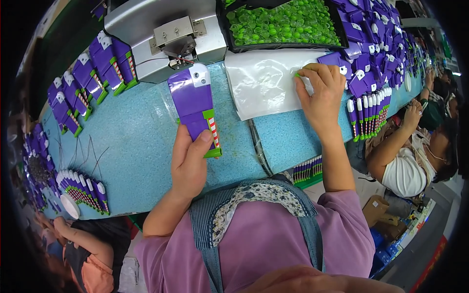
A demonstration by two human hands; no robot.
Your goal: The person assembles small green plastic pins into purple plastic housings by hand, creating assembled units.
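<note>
My left hand grips the lower end of a flat purple plastic casing. The casing has a white corner with a round hole at its top, green bands below and a red-and-white striped edge. It points away from me, its white end near a metal press. Over a white plastic sheet, my right hand is closed in a pinch, with a small green plastic part at the fingertips. The part's exact shape is too small to tell.
A black tray of green parts stands beyond the sheet. Purple casings are heaped at the far right, with a row of casings nearer. More casings lie left of the press. Co-workers sit at both sides of the blue table.
</note>
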